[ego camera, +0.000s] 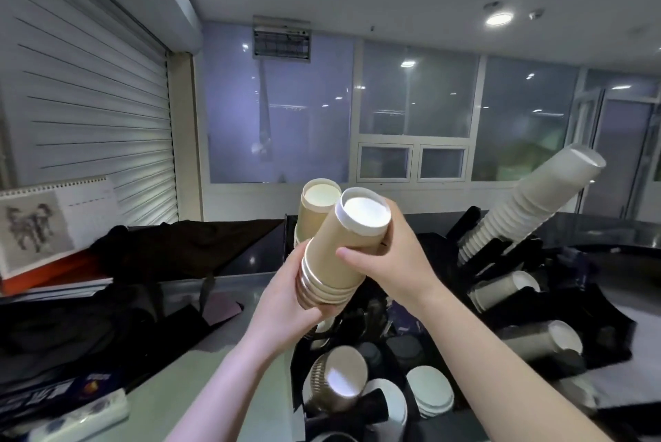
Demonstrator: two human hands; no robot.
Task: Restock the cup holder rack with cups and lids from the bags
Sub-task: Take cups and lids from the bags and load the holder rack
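Note:
A stack of tan paper cups (336,259) is held tilted in the middle of the view, bottoms pointing up and away. My left hand (286,302) grips the rims at the stack's lower end. My right hand (397,255) grips its upper part from the right. Just behind stands another tan cup stack (316,212) in the black cup holder rack (375,341). Lower rack slots hold a tan stack (338,380) and white lids (429,391).
A tall leaning stack of white cups (529,209) sits in a rack at the right, with more cup stacks (508,289) below it. A calendar (46,223) and black cloth lie on the left counter; a power strip (78,420) is at bottom left.

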